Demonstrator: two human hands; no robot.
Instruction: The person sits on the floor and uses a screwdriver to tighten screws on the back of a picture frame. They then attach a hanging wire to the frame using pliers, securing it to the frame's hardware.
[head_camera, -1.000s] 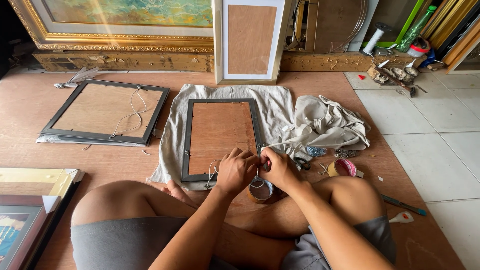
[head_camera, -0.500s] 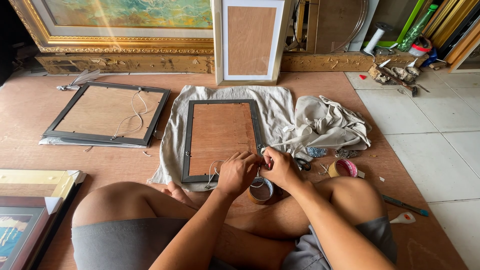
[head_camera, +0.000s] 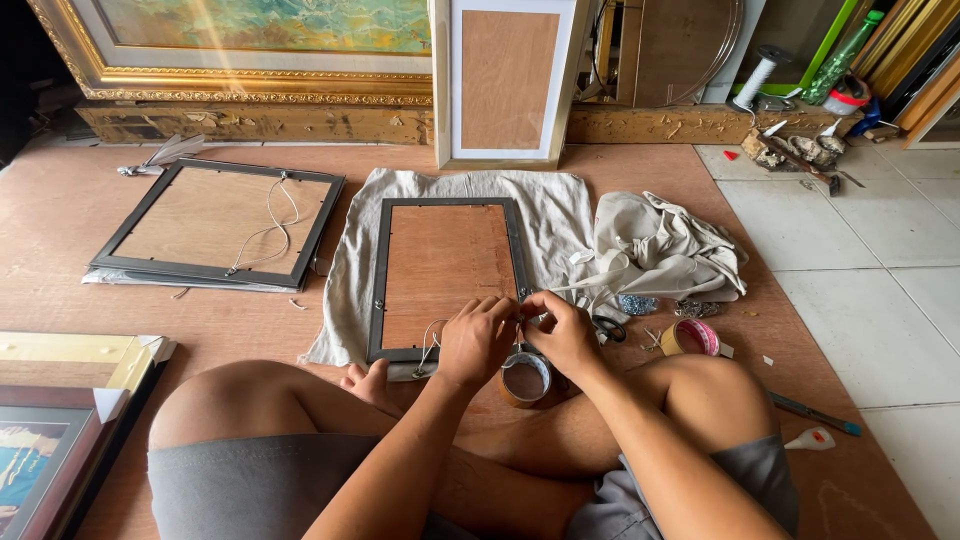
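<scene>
A dark picture frame (head_camera: 376, 290) lies back-up on a grey cloth (head_camera: 345, 300), its brown backing board facing me. My left hand (head_camera: 476, 342) and my right hand (head_camera: 565, 332) meet at the frame's lower right edge. The fingertips of both are pinched on a thin white cord (head_camera: 431, 338) that loops over the board. A roll of brown tape (head_camera: 526, 380) stands on the floor just below my hands, between my crossed legs.
A second frame (head_camera: 130, 235) with a cord lies back-up at the left. A gilded painting (head_camera: 250, 85) and a small upright frame (head_camera: 505, 80) lean at the back. A crumpled cloth (head_camera: 660, 250), scissors (head_camera: 606, 326), a yellow tape roll (head_camera: 690, 338) and a green cutter (head_camera: 815, 414) lie at the right.
My hands stay at the frame's lower right edge, their fingers shifting only slightly on the cord. Nothing else has moved.
</scene>
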